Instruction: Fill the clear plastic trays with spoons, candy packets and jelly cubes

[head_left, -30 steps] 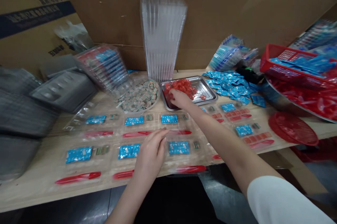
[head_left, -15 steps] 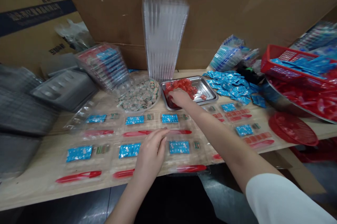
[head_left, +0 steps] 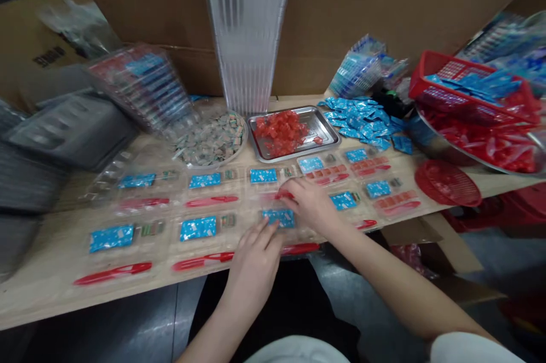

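My right hand (head_left: 310,205) is over a clear plastic tray in the middle of the table, its fingers pinched around something red that looks like a small wrapped piece (head_left: 285,194). A pink-red plastic knife (head_left: 262,197) lies partly under those fingers. My left hand (head_left: 258,255) rests in front, fingers stretched out and nothing in them, the tips by a blue printed packet (head_left: 278,218). Similar clear trays stand around in two rows, with blue packets (head_left: 198,228), small green-and-tan packets (head_left: 228,221) and red plastic knives (head_left: 113,273).
Behind the rows are a metal tray of red wrapped pieces (head_left: 336,141), a round dish of small packets (head_left: 245,138) and a tall stack of clear trays (head_left: 247,38). Blue packets (head_left: 362,121) lie heaped at right, near a red basket (head_left: 426,81) and a red sieve (head_left: 447,184).
My right hand has come from the metal tray back towards me to the clear trays. My left hand stays near the front tray. The camera view has shifted.
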Demonstrator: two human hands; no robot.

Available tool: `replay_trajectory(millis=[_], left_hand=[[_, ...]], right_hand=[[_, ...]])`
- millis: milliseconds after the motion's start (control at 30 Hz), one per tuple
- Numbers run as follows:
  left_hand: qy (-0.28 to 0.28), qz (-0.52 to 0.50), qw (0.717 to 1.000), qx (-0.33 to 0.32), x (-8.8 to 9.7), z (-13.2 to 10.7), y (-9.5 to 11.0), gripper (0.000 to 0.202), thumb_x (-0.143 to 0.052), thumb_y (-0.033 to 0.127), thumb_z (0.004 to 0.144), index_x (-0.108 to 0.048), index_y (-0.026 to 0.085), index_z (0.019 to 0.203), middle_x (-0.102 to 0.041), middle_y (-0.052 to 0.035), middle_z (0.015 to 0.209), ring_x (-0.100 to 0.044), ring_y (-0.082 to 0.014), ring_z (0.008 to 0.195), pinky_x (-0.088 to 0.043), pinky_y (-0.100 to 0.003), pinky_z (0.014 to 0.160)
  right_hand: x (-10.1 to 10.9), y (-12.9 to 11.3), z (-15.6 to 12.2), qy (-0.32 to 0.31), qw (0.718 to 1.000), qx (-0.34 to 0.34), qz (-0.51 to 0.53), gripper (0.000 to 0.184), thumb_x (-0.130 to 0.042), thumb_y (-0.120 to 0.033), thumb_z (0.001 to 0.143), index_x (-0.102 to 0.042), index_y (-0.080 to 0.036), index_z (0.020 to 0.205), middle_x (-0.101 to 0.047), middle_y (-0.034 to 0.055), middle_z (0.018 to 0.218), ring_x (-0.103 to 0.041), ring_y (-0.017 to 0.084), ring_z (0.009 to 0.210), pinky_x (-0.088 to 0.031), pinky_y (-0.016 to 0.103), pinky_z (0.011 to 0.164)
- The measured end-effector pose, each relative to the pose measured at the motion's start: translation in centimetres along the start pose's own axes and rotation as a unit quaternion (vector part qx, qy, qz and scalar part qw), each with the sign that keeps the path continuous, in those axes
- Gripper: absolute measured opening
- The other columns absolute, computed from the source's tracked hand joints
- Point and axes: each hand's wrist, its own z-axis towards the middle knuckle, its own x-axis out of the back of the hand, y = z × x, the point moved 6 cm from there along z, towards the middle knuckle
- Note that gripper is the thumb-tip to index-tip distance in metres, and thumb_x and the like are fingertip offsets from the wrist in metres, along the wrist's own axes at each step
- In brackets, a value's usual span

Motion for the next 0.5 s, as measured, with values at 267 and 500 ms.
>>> replay_trajectory(millis=[267, 500], left_hand=[[-0.014, 0.016, 1.000, -0.007, -0.9, -0.5, -0.3, 0.030, -0.049, 0.011, 0.086, -0.059, 0.021, 0.112, -0.058, -0.0050, 0.127, -0.047, -0.0251, 0.123, -0.045, -0.043, 0.098], [0.006, -0.001, 1.000, -0.002, -1.0, -0.5, -0.6, 0.025, -0.048, 0.010, 0.086, -0.060, 0.020, 0.106, -0.061, -0.0047, 0.124, -0.050, -0.0252, 0.121, -0.046, -0.044, 0.096]], right_hand=[[0.8, -2.0, -2.4, 0.062, 0.993, 0.096, -0.018, 0.016, -0.052, -0.014, 0.086, -0.063, -0.015, 0.098, -0.069, 0.0084, 0.095, -0.061, 0.019, 0.090, -0.049, 0.033, 0.083], [-0.4, -1.4, -2.5, 0.014, 0.998, 0.054, -0.014, 0.010, -0.054, -0.017, 0.085, -0.063, -0.016, 0.083, -0.065, 0.0071, 0.080, -0.057, 0.019, 0.082, -0.046, 0.032, 0.078]])
